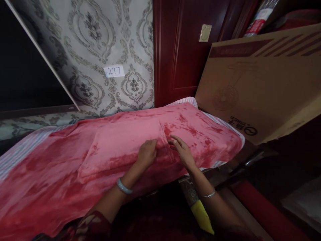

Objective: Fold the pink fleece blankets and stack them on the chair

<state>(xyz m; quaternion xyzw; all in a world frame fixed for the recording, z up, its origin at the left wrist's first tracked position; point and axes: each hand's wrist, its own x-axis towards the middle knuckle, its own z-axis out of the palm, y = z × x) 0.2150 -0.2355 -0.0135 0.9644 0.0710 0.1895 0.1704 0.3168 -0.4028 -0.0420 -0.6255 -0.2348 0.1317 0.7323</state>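
Observation:
A pink-red plush blanket point(105, 147) lies spread over a bed, with a folded layer on top whose corner sits near the middle. My left hand point(146, 153) rests on that folded layer with its fingers curled down onto the edge of the fabric. My right hand point(182, 151) lies just to the right of it, fingers stretched and pressing flat on the blanket. The two hands are a few centimetres apart. A pale bangle circles my left wrist and a thin bracelet my right.
A striped sheet point(20, 150) shows under the blanket at the left and far edges. A large cardboard box point(260, 80) leans at the right. Patterned wallpaper with a label "277" point(114, 71) and a dark red door point(180, 50) stand behind. A yellow object point(202, 217) lies below.

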